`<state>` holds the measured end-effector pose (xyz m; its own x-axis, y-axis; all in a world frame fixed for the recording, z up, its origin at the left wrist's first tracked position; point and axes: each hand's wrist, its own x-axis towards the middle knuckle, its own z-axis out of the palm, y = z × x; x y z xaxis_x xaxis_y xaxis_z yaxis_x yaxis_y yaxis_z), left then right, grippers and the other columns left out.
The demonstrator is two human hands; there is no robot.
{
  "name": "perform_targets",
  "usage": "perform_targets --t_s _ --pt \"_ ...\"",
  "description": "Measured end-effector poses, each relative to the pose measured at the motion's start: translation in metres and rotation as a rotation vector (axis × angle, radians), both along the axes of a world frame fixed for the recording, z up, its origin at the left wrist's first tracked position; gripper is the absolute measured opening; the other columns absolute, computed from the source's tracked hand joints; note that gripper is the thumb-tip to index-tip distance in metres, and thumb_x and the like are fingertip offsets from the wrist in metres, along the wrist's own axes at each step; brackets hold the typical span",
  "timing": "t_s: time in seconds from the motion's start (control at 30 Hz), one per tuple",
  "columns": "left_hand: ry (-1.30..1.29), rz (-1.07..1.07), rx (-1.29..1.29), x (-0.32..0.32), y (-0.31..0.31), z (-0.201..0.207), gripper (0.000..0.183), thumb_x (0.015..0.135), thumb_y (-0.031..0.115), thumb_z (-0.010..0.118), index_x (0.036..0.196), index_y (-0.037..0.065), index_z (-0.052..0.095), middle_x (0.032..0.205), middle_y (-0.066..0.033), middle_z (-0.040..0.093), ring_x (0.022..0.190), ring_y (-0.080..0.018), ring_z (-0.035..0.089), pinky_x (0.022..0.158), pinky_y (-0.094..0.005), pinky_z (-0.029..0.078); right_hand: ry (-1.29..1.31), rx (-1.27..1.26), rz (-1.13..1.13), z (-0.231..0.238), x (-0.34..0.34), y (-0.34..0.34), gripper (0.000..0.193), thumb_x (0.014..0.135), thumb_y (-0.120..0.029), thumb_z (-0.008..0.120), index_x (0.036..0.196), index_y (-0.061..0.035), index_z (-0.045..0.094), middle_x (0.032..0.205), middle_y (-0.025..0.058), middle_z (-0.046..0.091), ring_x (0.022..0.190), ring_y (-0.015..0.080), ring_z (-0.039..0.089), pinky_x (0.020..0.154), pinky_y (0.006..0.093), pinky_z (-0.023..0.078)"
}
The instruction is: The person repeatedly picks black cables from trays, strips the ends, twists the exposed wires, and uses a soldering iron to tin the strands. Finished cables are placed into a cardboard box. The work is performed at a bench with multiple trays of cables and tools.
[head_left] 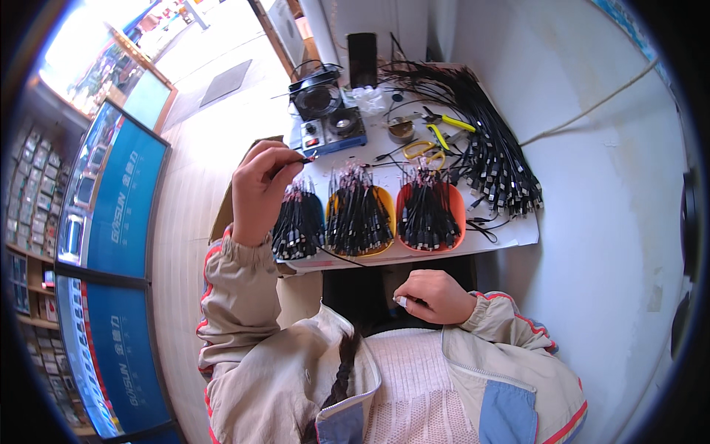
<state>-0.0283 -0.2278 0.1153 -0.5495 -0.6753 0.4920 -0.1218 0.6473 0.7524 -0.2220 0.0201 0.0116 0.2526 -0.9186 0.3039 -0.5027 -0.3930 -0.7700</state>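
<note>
- My feed's blown out up past the white table (510, 235), on its left
- softer light on the wall (584, 170) right of it
- fisheye bends lines, corners black

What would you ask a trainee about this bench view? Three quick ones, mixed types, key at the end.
1. Multiple choice: what is pinched in the fingers of the left hand?
A) Yellow scissors
B) A black cable end
C) Yellow-handled pliers

2. True or false: the yellow bin stands to the left of the red bin.

3. Short answer: is the right hand above the table or off its near edge?

Key:
1. B
2. True
3. Off the near edge, on the side toward the person's body.
</note>
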Motion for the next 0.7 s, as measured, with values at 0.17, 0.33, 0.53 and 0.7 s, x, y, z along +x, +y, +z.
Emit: perform_targets --t_s 0.17,0.33,0.53,0.7 --pt "0.276 0.154 0.001 0.081 0.03 0.026 0.013 0.084 -0.004 0.065 0.097 -0.002 0.066 0.097 -0.0051 0.061 0.072 -0.0073 0.055 0.061 -0.0188 0.044 0.008 -0.028 0.056 0.006 0.023 -0.006 0.009 0.081 -0.007 0.063 0.088 -0.0026 0.063 0.075 0.0093 0.06 0.069 0.0263 0.059 0.063 0.0366 0.049" --pt "0.735 0.206 0.009 0.167 -0.004 0.053 0.016 0.09 0.002 0.064 0.104 -0.003 0.065 0.087 -0.0055 0.061 0.073 -0.0096 0.051 0.065 -0.0211 0.042 0.045 0.054 0.077 0.007 0.041 -0.012 0.008 0.081 -0.008 0.064 0.087 -0.0036 0.064 0.072 0.0086 0.059 0.066 0.0244 0.059 0.061 0.0354 0.048" --pt "0.857 0.206 0.059 0.193 -0.068 0.043 0.016 0.089 0.003 0.065 0.103 -0.003 0.066 0.084 -0.0059 0.063 0.07 -0.0113 0.051 0.063 -0.0237 0.041 0.061 0.057 0.103 0.008 0.056 -0.026 0.008 0.081 -0.008 0.064 0.087 -0.003 0.065 0.072 0.0081 0.06 0.066 0.0234 0.059 0.061 0.0342 0.049" --pt "0.797 0.3 0.121 0.188 -0.106 -0.01 0.013 0.088 0.002 0.066 0.1 -0.004 0.067 0.082 -0.0058 0.064 0.068 -0.0104 0.053 0.06 -0.0222 0.042 0.062 0.08 0.083 0.005 0.058 -0.035 0.008 0.081 -0.008 0.064 0.088 -0.0025 0.065 0.073 0.0083 0.06 0.067 0.0234 0.06 0.062 0.0343 0.049"
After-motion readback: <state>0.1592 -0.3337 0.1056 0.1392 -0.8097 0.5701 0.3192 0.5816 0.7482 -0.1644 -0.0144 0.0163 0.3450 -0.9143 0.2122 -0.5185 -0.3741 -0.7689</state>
